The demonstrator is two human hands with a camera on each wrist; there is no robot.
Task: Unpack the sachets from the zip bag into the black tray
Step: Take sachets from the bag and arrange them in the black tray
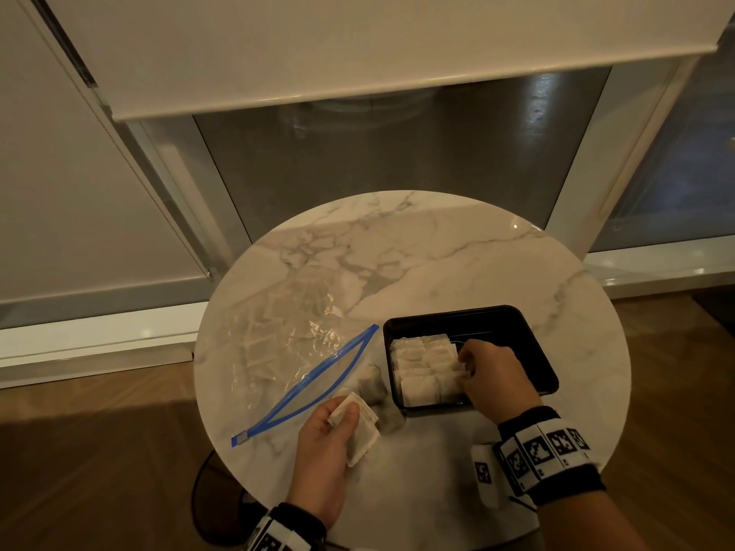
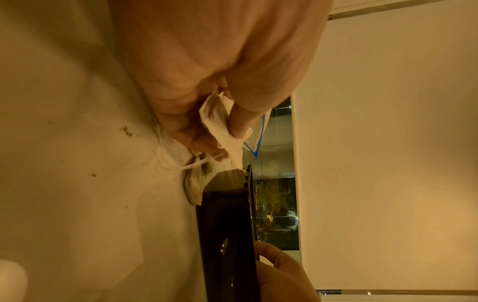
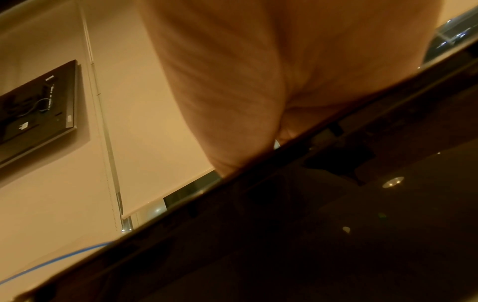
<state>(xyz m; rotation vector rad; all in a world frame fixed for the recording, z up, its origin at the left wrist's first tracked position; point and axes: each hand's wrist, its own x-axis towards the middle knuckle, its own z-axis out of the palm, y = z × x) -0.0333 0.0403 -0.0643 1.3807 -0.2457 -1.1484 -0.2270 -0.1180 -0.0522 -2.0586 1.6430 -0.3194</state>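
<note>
A person's left hand [image 1: 324,443], low in the centre of the head view, holds a small bunch of pale sachets [image 1: 358,429] above the round marble worktop [image 1: 417,264], its grip clamped on them with thumb and fingers curled round the paper; the left wrist view shows the thumb pressing the bunch against the fingers, strings trailing below. To the right, the right hand [image 1: 493,375] reaches into the black tray [image 1: 529,344], its curled fingers [image 1: 467,353] pinching the edge of one sachet in the rows of sachets [image 1: 423,367] packed against the tray's left side; the right wrist view is mostly dark tray wall and does not show the fingertips. The clear zip bag [image 1: 294,344], blue strip open, lies flat at the left of the worktop with more sachets visible inside it. A loose sachet [image 1: 372,385] lies on the worktop between the bag's mouth and the tray. Both wrists wear black bands with printed markers. A white blind [image 1: 358,53] hangs above dark window glass at the top of the frame.
</note>
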